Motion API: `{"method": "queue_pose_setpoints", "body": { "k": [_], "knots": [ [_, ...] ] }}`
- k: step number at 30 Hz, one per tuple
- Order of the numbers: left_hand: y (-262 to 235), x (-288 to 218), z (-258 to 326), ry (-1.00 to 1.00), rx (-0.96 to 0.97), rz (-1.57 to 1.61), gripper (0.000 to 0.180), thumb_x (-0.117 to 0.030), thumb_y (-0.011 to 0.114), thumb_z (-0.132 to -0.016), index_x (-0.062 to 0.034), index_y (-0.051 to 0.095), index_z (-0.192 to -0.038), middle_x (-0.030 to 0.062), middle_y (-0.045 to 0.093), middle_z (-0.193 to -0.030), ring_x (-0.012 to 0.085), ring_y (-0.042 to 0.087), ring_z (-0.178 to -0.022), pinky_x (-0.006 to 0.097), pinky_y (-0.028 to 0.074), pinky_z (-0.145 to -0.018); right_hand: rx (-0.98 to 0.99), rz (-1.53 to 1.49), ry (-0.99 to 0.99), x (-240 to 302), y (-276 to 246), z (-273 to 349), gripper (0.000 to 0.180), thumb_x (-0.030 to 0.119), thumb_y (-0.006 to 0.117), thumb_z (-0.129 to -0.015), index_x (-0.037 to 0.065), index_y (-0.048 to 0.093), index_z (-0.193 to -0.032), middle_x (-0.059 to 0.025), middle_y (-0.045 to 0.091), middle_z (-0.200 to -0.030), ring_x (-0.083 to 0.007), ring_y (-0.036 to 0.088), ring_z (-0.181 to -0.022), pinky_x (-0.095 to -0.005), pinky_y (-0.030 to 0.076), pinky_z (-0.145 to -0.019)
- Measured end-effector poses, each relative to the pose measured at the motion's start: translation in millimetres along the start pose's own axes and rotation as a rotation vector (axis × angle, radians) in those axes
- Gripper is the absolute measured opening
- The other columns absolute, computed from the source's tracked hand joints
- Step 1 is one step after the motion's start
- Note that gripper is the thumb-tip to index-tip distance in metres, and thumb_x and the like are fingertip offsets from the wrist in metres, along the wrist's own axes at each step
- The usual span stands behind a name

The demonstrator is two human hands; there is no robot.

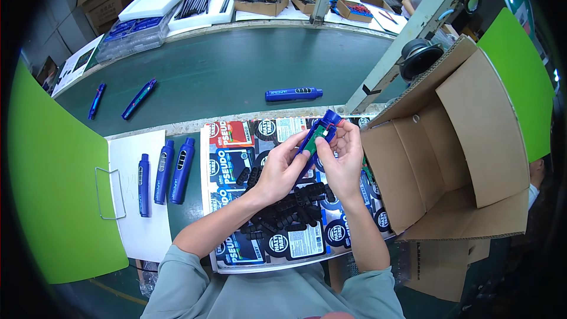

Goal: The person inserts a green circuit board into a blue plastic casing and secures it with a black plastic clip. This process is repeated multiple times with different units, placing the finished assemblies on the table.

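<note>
Between both hands, above the printed sheet, I hold a slim blue plastic housing (332, 117), tilted with its far end up and to the right. Its open side faces up and shows a green circuit board (319, 132). My left hand (277, 171) is closed round the nearer part. My right hand (342, 162) grips the far part, its thumb pressing at the board. Just under my wrists lies a loose pile of small black ribbed plastic pieces (289, 211). What my fingers cover of the housing's lower end is hidden.
Several blue housings (182, 171) lie at left on and beside white paper (136, 236). More housings (293, 94) rest on the green conveyor belt (218, 65). An open cardboard box (490, 212) stands right; green panels (59, 189) flank me. Across the belt, a person works beside parts trays.
</note>
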State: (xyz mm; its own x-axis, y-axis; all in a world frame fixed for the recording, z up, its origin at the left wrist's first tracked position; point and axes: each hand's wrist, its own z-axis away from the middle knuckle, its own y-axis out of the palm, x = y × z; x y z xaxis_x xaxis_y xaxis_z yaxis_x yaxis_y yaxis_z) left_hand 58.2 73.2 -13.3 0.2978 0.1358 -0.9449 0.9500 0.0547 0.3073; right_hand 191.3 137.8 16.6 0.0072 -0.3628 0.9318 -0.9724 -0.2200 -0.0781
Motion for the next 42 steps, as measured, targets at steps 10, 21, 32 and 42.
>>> {"method": "queue_pose_setpoints", "body": {
  "k": [10,21,32,42],
  "knots": [
    [-97,-15,-60,0.007,-0.199,-0.294,0.043,-0.004,0.051,-0.103,0.0010,0.050,-0.146,0.0048,0.063,-0.100,0.0092,0.063,-0.082,0.025,0.055,-0.069,0.223,0.466,-0.009,-53,-30,6,0.022,0.009,0.073,-0.090,-0.002,0.067,-0.108,-0.0084,0.066,-0.086,-0.0162,0.064,-0.070,-0.0319,0.051,-0.066],
    [-116,14,-227,0.124,-0.142,-0.955,0.035,-0.003,0.058,-0.090,0.0039,0.064,-0.124,0.0211,0.073,-0.106,0.0370,0.070,-0.097,0.044,0.053,-0.091,0.309,0.593,-0.030,-87,-18,10,0.018,0.014,0.075,-0.087,0.003,0.070,-0.101,-0.0107,0.062,-0.080,-0.0264,0.061,-0.067,-0.0398,0.049,-0.062],
    [-39,80,-301,0.009,0.037,-1.151,0.037,-0.006,0.056,-0.089,-0.0060,0.070,-0.123,0.0218,0.062,-0.129,0.0404,0.060,-0.119,0.049,0.048,-0.103,0.273,0.478,0.012,-89,-22,9,0.016,0.010,0.077,-0.085,0.001,0.072,-0.098,-0.0088,0.064,-0.075,-0.0194,0.059,-0.058,-0.0335,0.047,-0.055],
    [-18,112,-320,0.044,0.078,-1.198,0.038,-0.012,0.062,-0.091,-0.0060,0.066,-0.129,0.0179,0.065,-0.125,0.0376,0.060,-0.122,0.048,0.049,-0.104,0.271,0.479,0.046,-87,-23,6,0.014,0.010,0.077,-0.086,0.001,0.072,-0.096,-0.0098,0.065,-0.077,-0.0211,0.063,-0.061,-0.0341,0.049,-0.056]
  ]
}}
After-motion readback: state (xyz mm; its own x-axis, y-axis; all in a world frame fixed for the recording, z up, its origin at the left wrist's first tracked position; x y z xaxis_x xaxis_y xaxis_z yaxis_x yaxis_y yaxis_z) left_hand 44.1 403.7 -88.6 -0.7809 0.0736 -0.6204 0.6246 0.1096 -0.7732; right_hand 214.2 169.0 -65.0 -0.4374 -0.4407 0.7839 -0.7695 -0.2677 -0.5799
